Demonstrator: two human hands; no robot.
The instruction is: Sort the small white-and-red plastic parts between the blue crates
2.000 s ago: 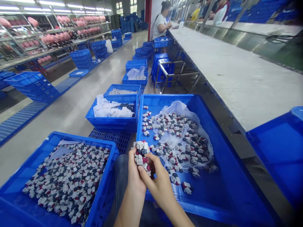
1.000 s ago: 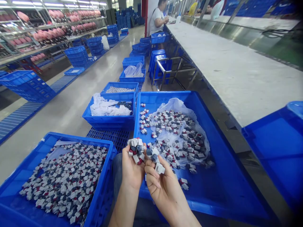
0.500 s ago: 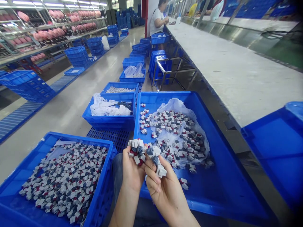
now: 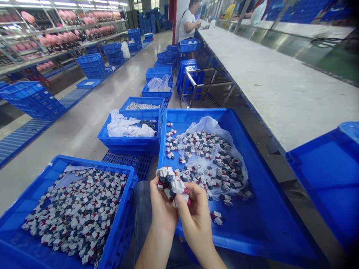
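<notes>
Cupped below a small cluster of white, dark blue and red plastic parts [image 4: 166,178], my left hand [image 4: 163,213] has its fingers curled around them. My right hand [image 4: 195,209] pinches one or more of the same plastic parts between thumb and fingers, close against the left hand's handful. Both hands are over the near left edge of a big blue tray [image 4: 269,213]. In that tray, many similar parts lie on a clear plastic bag [image 4: 209,125], with a few loose on the blue floor. Another blue crate [image 4: 123,170] at the left is heaped with like parts.
Beyond the hands stands a blue crate [image 4: 126,141] with white plastic bags and dark pieces. More crates line the aisle. A long pale workbench [image 4: 280,74] runs along the right, with a metal stool frame [image 4: 196,84] beside it. A person [image 4: 188,24] sits at its far end.
My right hand has turned and drawn in, bringing its parts against those in my left hand. The left hand has shifted slightly right. The trays have stayed put.
</notes>
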